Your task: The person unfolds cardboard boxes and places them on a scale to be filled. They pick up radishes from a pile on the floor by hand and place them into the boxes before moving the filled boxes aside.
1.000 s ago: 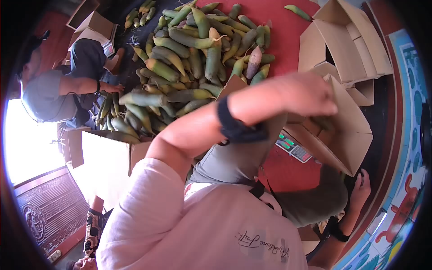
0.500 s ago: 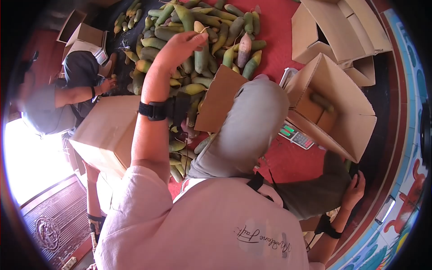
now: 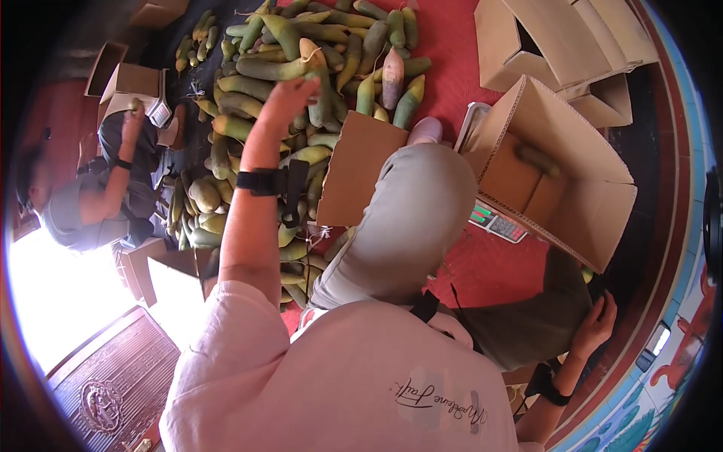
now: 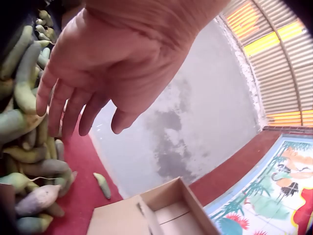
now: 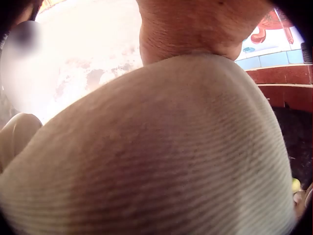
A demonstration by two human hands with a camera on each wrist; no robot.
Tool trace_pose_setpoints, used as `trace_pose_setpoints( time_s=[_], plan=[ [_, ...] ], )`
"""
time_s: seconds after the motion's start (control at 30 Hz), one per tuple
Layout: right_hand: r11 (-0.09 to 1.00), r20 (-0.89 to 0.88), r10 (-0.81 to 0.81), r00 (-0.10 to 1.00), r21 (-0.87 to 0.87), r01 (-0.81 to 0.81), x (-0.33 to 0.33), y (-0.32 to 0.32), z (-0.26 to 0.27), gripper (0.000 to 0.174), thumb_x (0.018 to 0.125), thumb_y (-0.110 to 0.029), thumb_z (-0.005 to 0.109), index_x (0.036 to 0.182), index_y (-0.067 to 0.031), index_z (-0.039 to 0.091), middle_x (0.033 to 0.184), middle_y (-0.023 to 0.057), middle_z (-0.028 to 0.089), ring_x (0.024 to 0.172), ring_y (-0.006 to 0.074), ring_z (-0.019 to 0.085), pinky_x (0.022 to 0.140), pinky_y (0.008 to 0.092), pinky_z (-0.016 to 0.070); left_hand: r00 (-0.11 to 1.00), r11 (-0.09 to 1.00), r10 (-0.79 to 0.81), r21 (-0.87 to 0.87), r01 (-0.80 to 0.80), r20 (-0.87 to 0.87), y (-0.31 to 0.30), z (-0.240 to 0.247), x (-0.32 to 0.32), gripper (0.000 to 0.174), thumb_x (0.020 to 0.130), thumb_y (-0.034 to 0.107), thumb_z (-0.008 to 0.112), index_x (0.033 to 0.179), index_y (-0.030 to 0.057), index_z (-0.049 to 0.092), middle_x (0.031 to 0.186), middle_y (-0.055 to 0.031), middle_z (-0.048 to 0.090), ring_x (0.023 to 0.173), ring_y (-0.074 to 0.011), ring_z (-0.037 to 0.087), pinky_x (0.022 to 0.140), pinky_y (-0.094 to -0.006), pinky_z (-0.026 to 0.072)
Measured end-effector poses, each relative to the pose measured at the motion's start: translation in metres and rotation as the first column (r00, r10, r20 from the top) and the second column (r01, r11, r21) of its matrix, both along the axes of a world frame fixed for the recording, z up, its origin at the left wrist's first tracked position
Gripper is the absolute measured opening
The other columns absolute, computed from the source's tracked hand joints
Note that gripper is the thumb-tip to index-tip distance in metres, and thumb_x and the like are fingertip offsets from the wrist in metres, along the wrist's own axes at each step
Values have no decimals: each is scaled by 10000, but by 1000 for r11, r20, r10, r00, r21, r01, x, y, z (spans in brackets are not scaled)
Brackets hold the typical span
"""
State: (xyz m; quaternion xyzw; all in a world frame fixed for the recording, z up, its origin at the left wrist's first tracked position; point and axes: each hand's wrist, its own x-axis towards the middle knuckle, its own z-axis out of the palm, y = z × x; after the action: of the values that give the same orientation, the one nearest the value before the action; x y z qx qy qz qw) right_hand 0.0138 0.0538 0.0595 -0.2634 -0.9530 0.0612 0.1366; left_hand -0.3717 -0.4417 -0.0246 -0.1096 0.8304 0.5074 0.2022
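Note:
My left hand (image 3: 290,102) is over a large heap of green radishes (image 3: 248,87), its fingertips overlapping a thick upright radish (image 3: 320,90) in the head view. In the left wrist view its fingers hang almost straight, with nothing in the palm. A pinkish-purple radish (image 3: 392,79) lies at the heap's right side. My right hand (image 3: 597,325) rests on my bent right knee, fingers loosely extended; the right wrist view is mostly filled by trouser cloth (image 5: 161,142). Between the knees, an upright cardboard box (image 3: 595,203) holds one radish (image 3: 537,160).
The box stands on a digital scale (image 3: 497,224) over red floor covering (image 3: 489,271). More cardboard boxes (image 3: 557,45) stand at the far right. A cardboard flap (image 3: 361,162) rises beside my left knee (image 3: 425,203). At left another person (image 3: 83,196) sits holding a radish up.
My left hand has swung left from above the open box to the radish heap. The right hand stays on the knee. The other person's arm has risen with a radish.

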Motion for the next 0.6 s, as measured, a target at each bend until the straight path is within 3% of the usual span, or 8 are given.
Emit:
trace_pose_setpoints(
  time_s=[0.1,0.17,0.2,0.3,0.4,0.5,0.57,0.6],
  plan=[
    [1000,11,-13,1000,-19,13,0,1,-1,189,900,-93,504,1052,-15,585,969,150,614,848,283,605,706,330,470,989,979,-83,-175,104,123,-19,-57,16,435,846,396,559,986,-12,617,895,-85,647,866,-141,604,712,-260,440],
    [999,19,-20,1000,-28,21,-1,2,-1,189,900,-93,504,1050,-15,586,964,149,614,839,279,604,697,326,469,942,959,-120,-209,191,313,-31,-93,32,437,852,411,550,1109,58,570,963,-41,616,779,-145,544,689,-309,420],
    [999,22,-26,999,-34,27,-1,2,-1,188,900,-94,504,1049,-15,587,959,148,613,830,274,603,689,322,467,941,959,-119,-209,191,318,-35,-110,42,437,852,411,550,1109,58,570,963,-41,616,779,-145,544,689,-309,420],
    [1000,14,21,1000,-10,-20,-4,2,-2,186,899,-93,502,1044,-14,587,954,151,613,825,280,603,692,329,468,961,887,-185,-387,253,205,-41,-137,70,473,836,409,537,1002,-28,609,964,-167,645,919,-272,608,789,-369,452],
    [999,20,32,999,-5,-32,-5,3,-2,184,898,-94,505,1040,-11,587,951,155,613,825,289,603,703,341,469,911,916,-274,-205,345,308,-27,-135,95,501,833,422,525,1045,-26,589,1054,-196,615,981,-328,577,846,-389,433],
    [999,28,34,999,2,-34,-7,2,-1,184,896,-95,509,1039,-8,586,950,161,612,832,299,603,712,353,469,854,887,-348,-159,433,388,4,-102,108,441,866,365,502,1089,-7,579,1054,-152,620,984,-252,585,843,-346,443],
    [1000,39,18,999,-10,-18,-7,-1,0,184,896,-96,510,1038,-7,586,950,162,612,835,303,603,716,357,469,809,924,-363,289,250,462,18,-86,115,350,892,281,478,1100,18,582,982,-92,629,943,-168,591,810,-303,456],
    [1000,50,0,999,-24,2,-8,-2,0,184,896,-96,511,1037,-7,587,951,164,612,838,307,603,719,360,469,811,925,-360,290,245,461,23,-86,119,350,892,281,478,1100,18,582,982,-92,629,943,-168,591,810,-303,456]
  ],
)
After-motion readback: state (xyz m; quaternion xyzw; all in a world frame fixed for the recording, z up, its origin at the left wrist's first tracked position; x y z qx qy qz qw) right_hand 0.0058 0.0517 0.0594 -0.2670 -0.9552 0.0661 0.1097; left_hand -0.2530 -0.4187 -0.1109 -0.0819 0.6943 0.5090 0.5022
